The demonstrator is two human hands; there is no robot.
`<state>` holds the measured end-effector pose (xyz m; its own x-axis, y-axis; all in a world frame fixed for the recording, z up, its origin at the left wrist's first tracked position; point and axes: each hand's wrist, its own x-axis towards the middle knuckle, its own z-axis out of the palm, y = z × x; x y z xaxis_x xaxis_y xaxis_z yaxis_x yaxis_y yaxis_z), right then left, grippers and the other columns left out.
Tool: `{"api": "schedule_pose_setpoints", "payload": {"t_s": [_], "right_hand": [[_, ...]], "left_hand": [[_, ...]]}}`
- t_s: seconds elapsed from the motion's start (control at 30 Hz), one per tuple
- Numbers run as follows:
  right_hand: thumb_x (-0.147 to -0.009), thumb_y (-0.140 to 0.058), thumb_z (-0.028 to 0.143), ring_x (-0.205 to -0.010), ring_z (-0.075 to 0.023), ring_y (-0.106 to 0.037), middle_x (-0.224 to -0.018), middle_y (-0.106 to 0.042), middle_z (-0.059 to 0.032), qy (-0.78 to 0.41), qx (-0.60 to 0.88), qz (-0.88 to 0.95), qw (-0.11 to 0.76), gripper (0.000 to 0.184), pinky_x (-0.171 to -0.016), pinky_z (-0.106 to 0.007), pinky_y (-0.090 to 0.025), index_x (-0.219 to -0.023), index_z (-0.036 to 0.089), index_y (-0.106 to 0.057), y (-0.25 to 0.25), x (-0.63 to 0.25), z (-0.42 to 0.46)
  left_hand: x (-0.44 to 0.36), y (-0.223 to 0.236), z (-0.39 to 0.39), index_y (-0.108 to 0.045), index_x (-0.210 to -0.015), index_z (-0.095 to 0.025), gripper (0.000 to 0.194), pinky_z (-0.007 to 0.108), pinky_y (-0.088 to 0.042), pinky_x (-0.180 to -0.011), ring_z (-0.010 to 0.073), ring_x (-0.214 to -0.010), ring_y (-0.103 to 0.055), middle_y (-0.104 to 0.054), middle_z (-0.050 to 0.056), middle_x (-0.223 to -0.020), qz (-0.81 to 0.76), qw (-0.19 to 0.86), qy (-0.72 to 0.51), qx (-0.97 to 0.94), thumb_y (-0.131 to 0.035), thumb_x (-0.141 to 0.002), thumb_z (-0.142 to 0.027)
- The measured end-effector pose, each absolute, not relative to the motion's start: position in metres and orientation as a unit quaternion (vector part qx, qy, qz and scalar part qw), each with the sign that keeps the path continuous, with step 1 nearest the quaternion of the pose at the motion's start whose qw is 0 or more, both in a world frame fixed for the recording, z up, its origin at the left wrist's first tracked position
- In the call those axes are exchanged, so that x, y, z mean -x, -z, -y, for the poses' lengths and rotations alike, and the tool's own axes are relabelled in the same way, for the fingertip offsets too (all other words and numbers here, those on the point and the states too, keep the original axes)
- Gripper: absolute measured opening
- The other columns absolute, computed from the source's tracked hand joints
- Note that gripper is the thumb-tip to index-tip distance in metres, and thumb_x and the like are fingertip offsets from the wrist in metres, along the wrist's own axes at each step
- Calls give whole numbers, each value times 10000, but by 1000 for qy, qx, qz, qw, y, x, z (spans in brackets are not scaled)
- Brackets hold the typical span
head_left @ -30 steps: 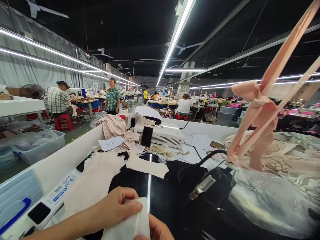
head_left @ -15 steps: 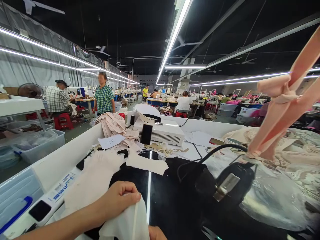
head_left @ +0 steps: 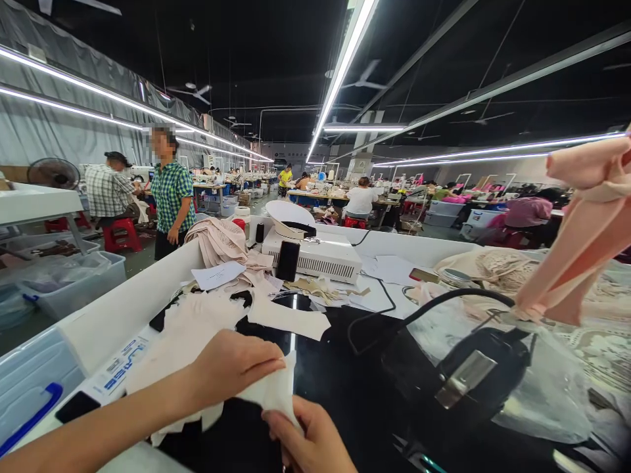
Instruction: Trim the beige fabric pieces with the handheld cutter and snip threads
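Note:
Between my two hands is a pale cream fabric piece [head_left: 270, 393], held above the black tabletop [head_left: 340, 394]. My left hand [head_left: 241, 364] is closed on its upper edge, thumb and fingers pressed together. Lower down, my right hand [head_left: 313, 430] pinches the near right end of the same piece. More cut fabric pieces [head_left: 197, 328] lie in a stack under and beyond my left forearm. A single cut piece [head_left: 288, 315] rests flat farther back on the black surface.
A black machine [head_left: 483, 368] with a peach fabric strip [head_left: 576, 236] tied on it stands at the right. Scissors-like snips [head_left: 419, 453] lie near the front edge. A white box [head_left: 315, 256], a phone [head_left: 287, 261] and a folded fabric pile [head_left: 219, 240] sit behind. A person [head_left: 170, 187] stands beyond the left wall.
My right hand has risen into view, gripping the fabric's near end. The left hand now lies flatter over the fabric, which is lifted and folded smaller. The standing person has come closer.

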<state>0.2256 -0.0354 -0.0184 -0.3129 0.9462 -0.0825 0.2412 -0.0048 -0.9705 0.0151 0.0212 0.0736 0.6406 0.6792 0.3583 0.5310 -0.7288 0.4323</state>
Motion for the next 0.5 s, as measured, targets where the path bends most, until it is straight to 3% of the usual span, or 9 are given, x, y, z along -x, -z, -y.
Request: {"api": "schedule_pose_setpoints", "payload": {"t_s": [0.07, 0.13, 0.17, 0.27, 0.4, 0.5], "right_hand": [[-1023, -590, 479, -672, -181, -606, -746, -653, -14, -429, 502, 668, 344, 347, -612, -267, -482, -838, 213, -714, 12, -232, 22], [-995, -546, 253, -883, -224, -700, -939, -749, -48, -335, 511, 714, 341, 238, -810, -307, -556, -976, 224, -782, 8, -240, 10], [-958, -520, 152, -974, -235, -723, -1027, -774, -55, -293, 514, 735, 332, 315, -895, -324, -564, -1068, 236, -802, 9, -245, 5], [-889, -452, -14, -1066, -239, -751, -1135, -799, -56, -170, 522, 783, 291, 564, -950, -335, -575, -1227, 268, -806, 19, -255, -6], [-888, -495, -83, -980, -251, -764, -1088, -818, -48, 0, 524, 818, 236, 566, -855, -338, -596, -1182, 276, -820, 43, -264, -15], [-892, -549, -90, -985, -286, -774, -1109, -825, -92, 122, 532, 809, 216, 528, -821, -372, -616, -1228, 232, -801, 53, -275, -21]], "left_hand": [[-13, -70, -24, -778, -1005, -252, 364, 315, -253, -541, 148, -582, -528, -634, -11, -674, -220, -49, -287, -931, -497, -1186, -395], [-15, -54, -22, -745, -1033, -239, 260, 338, -214, -503, 150, -547, -483, -592, -35, -651, -95, -193, -328, -920, -553, -1179, -337], [-17, -42, -19, -724, -1051, -224, 206, 343, -232, -497, 155, -561, -496, -607, -37, -682, -64, -228, -343, -909, -591, -1165, -333], [-25, -1, -9, -664, -1059, -218, 268, 354, -283, -485, 169, -605, -543, -642, -37, -769, -77, -216, -308, -923, -642, -1145, -471], [-31, 35, -1, -621, -1086, -230, 424, 370, -348, -516, 186, -638, -573, -658, -40, -820, -135, -172, -242, -945, -661, -1091, -652], [-31, 39, -1, -608, -1098, -226, 496, 366, -407, -583, 195, -724, -628, -692, -18, -899, -165, -152, -191, -956, -687, -1052, -714]]}}
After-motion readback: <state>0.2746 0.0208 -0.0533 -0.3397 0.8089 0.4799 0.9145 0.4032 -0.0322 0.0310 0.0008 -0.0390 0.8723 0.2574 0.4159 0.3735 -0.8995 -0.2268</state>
